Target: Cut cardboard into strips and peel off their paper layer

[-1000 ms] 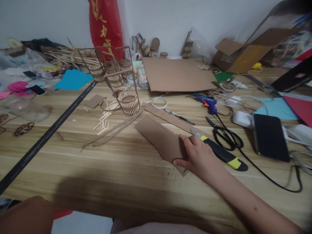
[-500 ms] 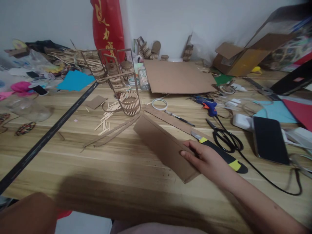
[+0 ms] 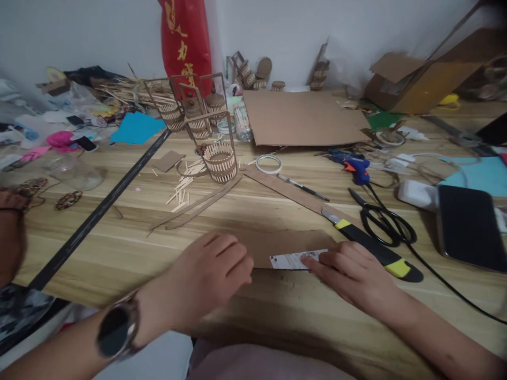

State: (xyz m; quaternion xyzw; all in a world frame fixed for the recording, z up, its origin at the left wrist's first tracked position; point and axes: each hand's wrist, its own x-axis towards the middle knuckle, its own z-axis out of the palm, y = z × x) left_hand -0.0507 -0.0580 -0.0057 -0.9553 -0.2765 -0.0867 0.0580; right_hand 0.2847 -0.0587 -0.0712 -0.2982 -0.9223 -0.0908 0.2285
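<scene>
Just above the tabletop lies a brown cardboard piece (image 3: 273,243), with a white printed label (image 3: 291,260) on its near side. My right hand (image 3: 348,269) grips its right end, thumb over the label. My left hand (image 3: 209,269), with a watch on the wrist, is closed at the cardboard's left end; the fingers curl over it and hide that end. Beyond my right hand lies a utility knife (image 3: 372,245) with black and yellow handle, its blade resting on a long cardboard strip (image 3: 289,192).
Small stick baskets (image 3: 220,161) with tall handles stand farther back beside loose sticks (image 3: 184,184). Scissors (image 3: 386,224), a blue glue gun (image 3: 358,170) and a phone (image 3: 469,227) lie right. A black strip (image 3: 103,206) crosses the left side, near another person's arm (image 3: 11,243).
The cardboard has turned from slanting to nearly level across, and its labelled side shows. My left hand has come in to its left end. The view has shifted slightly.
</scene>
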